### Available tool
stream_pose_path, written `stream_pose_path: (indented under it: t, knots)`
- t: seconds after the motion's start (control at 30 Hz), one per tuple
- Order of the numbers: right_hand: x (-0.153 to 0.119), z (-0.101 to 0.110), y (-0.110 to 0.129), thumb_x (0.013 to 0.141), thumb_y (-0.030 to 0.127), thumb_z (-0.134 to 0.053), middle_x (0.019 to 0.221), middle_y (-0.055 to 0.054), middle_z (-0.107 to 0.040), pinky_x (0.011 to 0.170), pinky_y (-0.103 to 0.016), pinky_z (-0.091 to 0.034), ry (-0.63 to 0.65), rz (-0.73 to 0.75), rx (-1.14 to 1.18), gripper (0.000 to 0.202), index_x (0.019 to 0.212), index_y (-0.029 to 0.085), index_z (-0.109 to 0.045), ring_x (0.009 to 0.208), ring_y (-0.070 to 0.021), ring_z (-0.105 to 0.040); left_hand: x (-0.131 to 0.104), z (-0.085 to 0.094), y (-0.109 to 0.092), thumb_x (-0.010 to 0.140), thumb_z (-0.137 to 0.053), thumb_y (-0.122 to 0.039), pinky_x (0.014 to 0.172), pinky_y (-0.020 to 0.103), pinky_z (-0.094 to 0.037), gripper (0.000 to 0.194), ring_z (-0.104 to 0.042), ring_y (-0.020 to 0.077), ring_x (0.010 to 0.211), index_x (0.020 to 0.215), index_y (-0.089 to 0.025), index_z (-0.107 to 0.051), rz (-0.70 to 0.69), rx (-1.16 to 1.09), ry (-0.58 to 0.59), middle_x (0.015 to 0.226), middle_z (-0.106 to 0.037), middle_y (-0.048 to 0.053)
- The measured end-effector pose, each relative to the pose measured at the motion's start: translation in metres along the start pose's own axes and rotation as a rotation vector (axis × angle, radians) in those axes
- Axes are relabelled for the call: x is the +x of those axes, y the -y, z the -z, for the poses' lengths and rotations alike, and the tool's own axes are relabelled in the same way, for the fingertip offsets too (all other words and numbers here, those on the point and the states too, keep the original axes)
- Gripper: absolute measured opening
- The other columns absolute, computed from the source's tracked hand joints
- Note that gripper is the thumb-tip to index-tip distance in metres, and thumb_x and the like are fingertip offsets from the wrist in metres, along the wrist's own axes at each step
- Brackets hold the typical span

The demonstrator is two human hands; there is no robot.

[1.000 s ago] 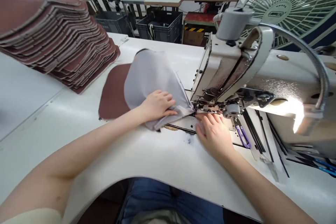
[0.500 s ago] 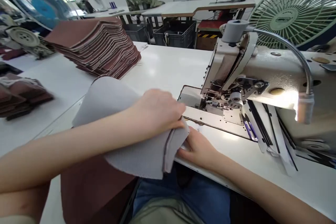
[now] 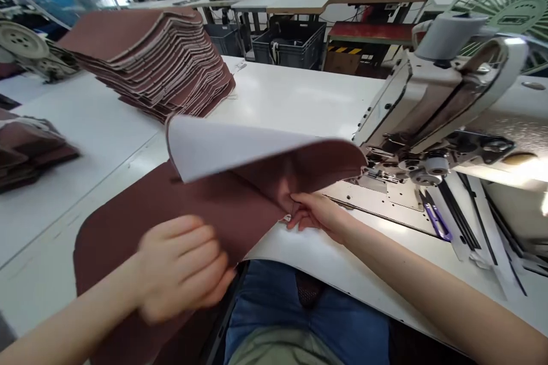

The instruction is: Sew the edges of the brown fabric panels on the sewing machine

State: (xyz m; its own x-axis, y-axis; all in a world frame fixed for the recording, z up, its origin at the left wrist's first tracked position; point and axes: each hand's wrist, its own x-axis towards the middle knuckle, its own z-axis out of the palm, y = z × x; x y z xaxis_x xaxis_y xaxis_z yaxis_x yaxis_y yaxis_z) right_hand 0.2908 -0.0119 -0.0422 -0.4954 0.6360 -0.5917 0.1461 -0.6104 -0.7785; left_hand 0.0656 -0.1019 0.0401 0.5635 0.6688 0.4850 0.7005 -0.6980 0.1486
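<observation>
A maroon fabric panel (image 3: 192, 211) lies across the table edge, its upper part folded over so the pale grey backing (image 3: 222, 145) shows. My right hand (image 3: 317, 211) pinches the panel's near edge at the seam, thumb on top. Curled into a loose fist and blurred a little by motion, my left hand (image 3: 184, 268) is over the lower left part of the panel with nothing visible in it. The folded flap's right tip reaches the sewing machine (image 3: 402, 120), near its needle area.
Behind the panel stands a tall stack of maroon panels (image 3: 158, 63), with a smaller pile (image 3: 29, 145) at far left. Purple-handled snips (image 3: 436, 219) and pale strips (image 3: 483, 228) lie at right. Grey crates (image 3: 291, 45) sit beyond the white table (image 3: 299, 85).
My left hand has let go of the cloth and moved left and down. The panel has unfolded, showing its maroon face. My right hand keeps its hold, and the view has shifted left.
</observation>
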Motion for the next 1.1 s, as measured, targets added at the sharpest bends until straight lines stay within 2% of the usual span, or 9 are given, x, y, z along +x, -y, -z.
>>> stream_pose_path:
  t: [0.03,0.07,0.17,0.23,0.33,0.43,0.53,0.9,1.1]
  knots:
    - [0.002,-0.002,0.001,0.093,0.022,-0.044,0.055,-0.006,-0.064,0.045,-0.017,-0.046,0.004,-0.011,0.011,0.035,0.063,0.014,-0.059,0.052,-0.0124,-0.064,-0.001,-0.013,0.009,0.089,-0.053,-0.029,0.054,0.028,-0.042,0.021,-0.051,0.0132,0.054,0.069,-0.026,-0.060,-0.074,0.024,-0.001,0.056,-0.057,-0.005]
    - [0.005,-0.005,0.002,0.093,0.022,-0.047,0.056,-0.007,-0.065,0.045,-0.016,-0.046,0.006,-0.016,0.016,0.034,0.063,0.013,-0.061,0.051,-0.0117,-0.064,-0.001,-0.028,0.020,0.092,-0.047,-0.025,0.061,0.030,-0.045,0.023,-0.056,0.0149,0.064,0.075,-0.024,-0.063,-0.044,0.037,0.043,0.064,-0.062,-0.002]
    - [0.008,-0.009,-0.001,0.087,0.025,-0.061,0.057,-0.007,-0.067,0.047,-0.017,-0.048,0.003,-0.014,0.027,0.026,0.064,0.012,-0.063,0.051,-0.0114,-0.063,0.004,-0.067,0.050,0.096,-0.040,-0.045,0.087,0.036,-0.047,0.036,-0.060,0.0210,0.099,0.107,-0.020,-0.065,0.165,-0.060,0.096,0.103,-0.068,0.008]
    - [0.006,-0.008,-0.005,0.081,0.030,-0.070,0.059,-0.005,-0.067,0.054,-0.018,-0.050,-0.012,0.005,0.048,0.026,0.062,0.014,-0.063,0.055,-0.0112,-0.063,0.003,-0.086,0.058,0.089,-0.044,-0.064,0.100,0.043,-0.039,0.060,-0.052,0.0270,0.119,0.128,-0.018,-0.055,0.176,-0.074,0.169,0.128,-0.059,0.013]
    - [-0.001,-0.005,-0.010,0.074,0.041,-0.075,0.068,-0.003,-0.070,0.069,-0.021,-0.053,0.006,0.054,0.134,0.029,0.065,0.015,-0.068,0.068,-0.0121,-0.064,-0.008,-0.104,0.050,0.084,-0.044,-0.072,0.109,0.045,-0.027,0.082,-0.037,0.0301,0.135,0.143,-0.015,-0.038,0.131,-0.023,0.274,0.146,-0.043,0.017]
    - [-0.006,-0.002,-0.013,0.069,0.046,-0.079,0.077,-0.004,-0.073,0.077,-0.025,-0.052,0.064,0.097,0.245,0.031,0.074,0.016,-0.074,0.076,-0.0148,-0.066,-0.017,-0.110,0.039,0.084,-0.042,-0.073,0.113,0.044,-0.018,0.088,-0.029,0.0301,0.140,0.147,-0.014,-0.030,0.158,0.027,0.245,0.150,-0.037,0.017]
    - [-0.006,-0.001,-0.013,0.069,0.047,-0.080,0.075,-0.004,-0.073,0.075,-0.026,-0.051,0.095,0.112,0.270,0.031,0.072,0.017,-0.075,0.075,-0.0160,-0.066,-0.020,-0.110,0.036,0.083,-0.040,-0.075,0.114,0.044,-0.014,0.090,-0.030,0.0305,0.139,0.147,-0.014,-0.030,0.170,0.043,0.198,0.149,-0.038,0.017]
    - [-0.006,-0.004,-0.013,0.068,0.050,-0.080,0.075,-0.005,-0.073,0.060,-0.024,-0.050,0.034,0.113,0.253,0.036,0.077,0.016,-0.074,0.064,-0.0143,-0.064,-0.019,-0.111,0.036,0.083,-0.035,-0.077,0.113,0.043,-0.014,0.089,-0.032,0.0299,0.138,0.146,-0.015,-0.033,0.199,0.027,0.158,0.148,-0.040,0.017]
    - [-0.007,-0.006,-0.010,0.067,0.052,-0.079,0.078,-0.007,-0.074,0.060,-0.025,-0.051,0.013,0.095,0.227,0.038,0.077,0.016,-0.072,0.067,-0.0164,-0.066,-0.019,-0.111,0.037,0.081,-0.037,-0.079,0.113,0.044,-0.013,0.091,-0.031,0.0306,0.138,0.146,-0.016,-0.034,0.215,0.026,0.165,0.148,-0.039,0.017]
